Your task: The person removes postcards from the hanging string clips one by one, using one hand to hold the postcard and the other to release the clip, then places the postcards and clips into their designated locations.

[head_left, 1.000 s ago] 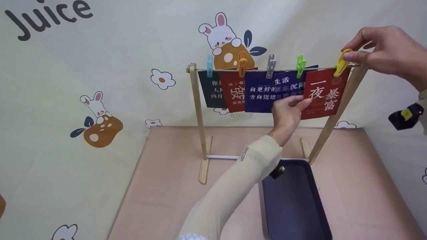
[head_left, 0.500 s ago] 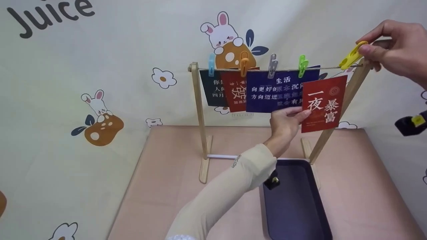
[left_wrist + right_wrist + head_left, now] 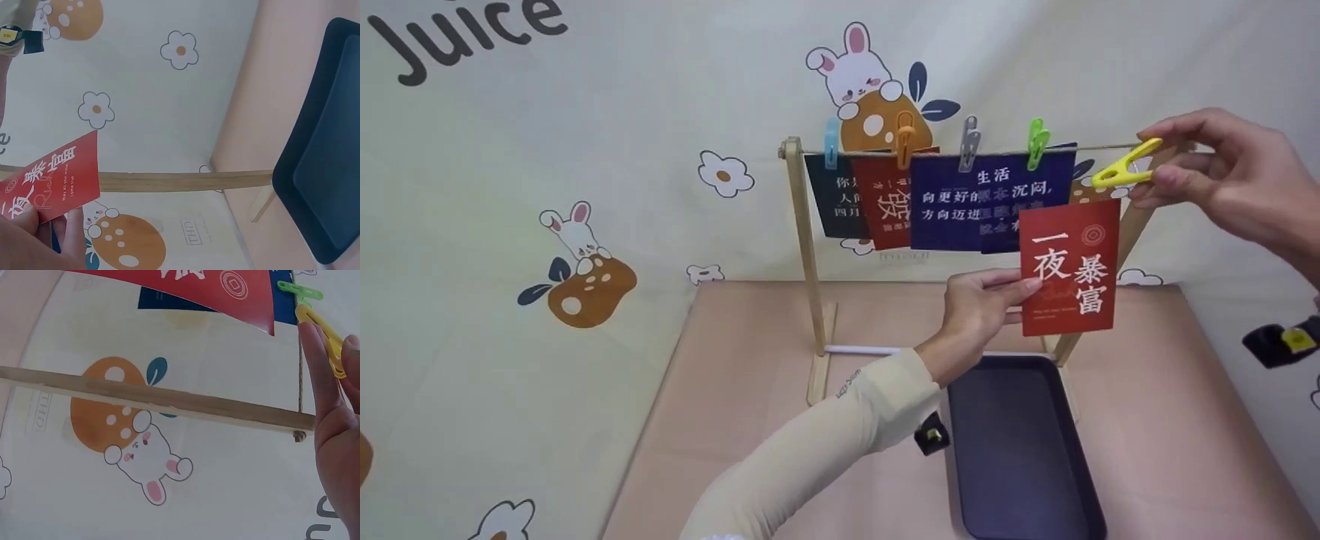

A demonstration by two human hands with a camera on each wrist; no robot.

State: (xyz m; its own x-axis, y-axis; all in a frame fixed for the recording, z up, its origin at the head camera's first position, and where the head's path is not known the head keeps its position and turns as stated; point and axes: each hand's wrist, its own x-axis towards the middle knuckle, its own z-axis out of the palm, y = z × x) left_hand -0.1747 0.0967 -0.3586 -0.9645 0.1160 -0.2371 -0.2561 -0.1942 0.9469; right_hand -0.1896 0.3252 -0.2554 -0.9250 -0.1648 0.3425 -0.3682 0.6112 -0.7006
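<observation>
My left hand (image 3: 979, 311) pinches a red card (image 3: 1069, 262) with white characters by its left edge, thumb on the front. The card is held in front of the wooden rack, below its rope (image 3: 1099, 148). At the right end of the rope, my right hand (image 3: 1234, 161) holds a yellow clothespin (image 3: 1126, 166) between thumb and fingers. The left wrist view shows the red card (image 3: 62, 174) over the left thumb and fingers. In the right wrist view the yellow clothespin (image 3: 323, 332) lies between the right thumb and fingers, close to the rope.
Blue, orange, grey and green clothespins (image 3: 1037, 144) hold dark green, red and blue cards (image 3: 945, 202) on the rope. Wooden posts (image 3: 804, 255) carry it at both ends. A dark tray (image 3: 1024, 450) lies on the pink tabletop (image 3: 750, 360); a printed backdrop hangs behind.
The yellow clothespin has come off the red card and the rope, in my right hand. My left hand has drawn the red card down and away from the rope.
</observation>
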